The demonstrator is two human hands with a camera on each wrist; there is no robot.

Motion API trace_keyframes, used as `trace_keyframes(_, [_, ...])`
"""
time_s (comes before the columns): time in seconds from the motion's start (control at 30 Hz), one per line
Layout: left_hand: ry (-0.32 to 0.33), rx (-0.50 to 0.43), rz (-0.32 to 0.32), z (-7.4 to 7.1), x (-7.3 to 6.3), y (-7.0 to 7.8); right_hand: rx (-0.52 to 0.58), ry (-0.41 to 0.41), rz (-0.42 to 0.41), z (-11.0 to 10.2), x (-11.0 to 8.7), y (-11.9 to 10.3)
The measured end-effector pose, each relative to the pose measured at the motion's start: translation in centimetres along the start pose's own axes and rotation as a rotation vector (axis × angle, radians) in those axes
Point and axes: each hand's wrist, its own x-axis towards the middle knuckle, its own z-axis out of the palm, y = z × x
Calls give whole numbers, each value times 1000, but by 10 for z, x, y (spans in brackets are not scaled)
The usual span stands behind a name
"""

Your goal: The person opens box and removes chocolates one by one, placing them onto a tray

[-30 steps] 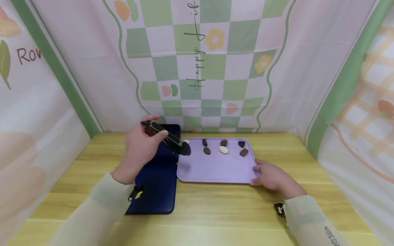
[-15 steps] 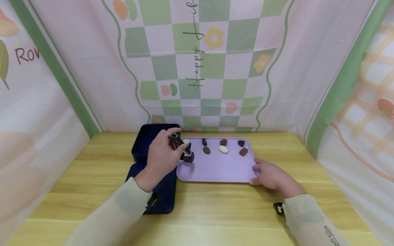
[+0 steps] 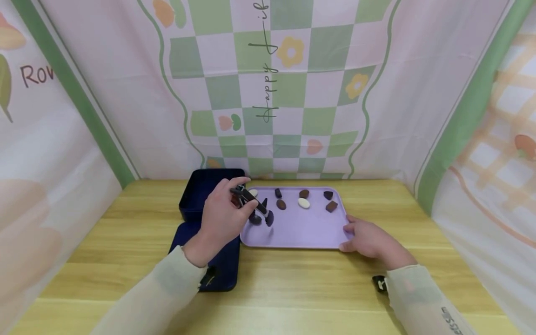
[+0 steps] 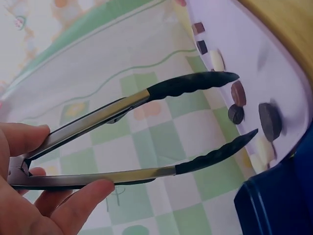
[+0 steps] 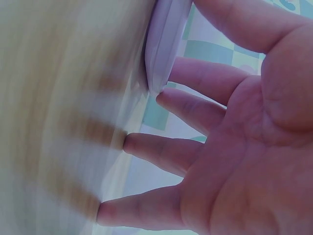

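Note:
My left hand [image 3: 224,209] holds a pair of tongs [image 4: 102,122] near its hinge, thumb along one arm. The tongs' black tips are spread apart over the left part of the lilac tray [image 3: 301,230]. Close by them on the tray is a dark oval chocolate [image 4: 270,121], with nothing between the tips. Behind it sits a white chocolate [image 3: 253,192], partly covered by the hand. My right hand [image 3: 368,239] touches the tray's front right corner with thumb and fingers; in the right wrist view its fingers are straight and spread, some resting on the table.
Several brown, dark and white chocolates, including a white oval one [image 3: 304,203], stand in pairs along the tray's back half. A navy box [image 3: 201,188] with its lid [image 3: 228,265] folded forward lies against the tray's left side. A patterned cloth [image 3: 289,93] hangs behind the table.
My left hand has moved right from the box to over the tray. The tongs have spread and let go of the dark oval chocolate, which now lies on the tray. My right hand has stayed.

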Motion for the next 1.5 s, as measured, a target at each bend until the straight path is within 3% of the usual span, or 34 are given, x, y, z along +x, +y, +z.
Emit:
trace_keyframes(0.2, [-26,-1,-39,5,-3,-1,-4,-1,-3,-1,1,0])
trace_keyframes(0.8, [2,37,-29,1,1,-5,-11,-1,-1,-1,2,-2])
trace_keyframes(0.97, [36,-23,-70,-16,9,-6,-9,6,-10,0,3,1])
trace_keyframes(1.17, [134,-69,-156,-47,25,-11,-9,3,0,1,3,1])
trace_keyframes(1.33, [168,27,-214,-70,35,-20,-11,5,-1,1,1,0])
trace_keyframes(1.5, [153,138,-293,-84,40,-33,-14,5,3,1,1,0])
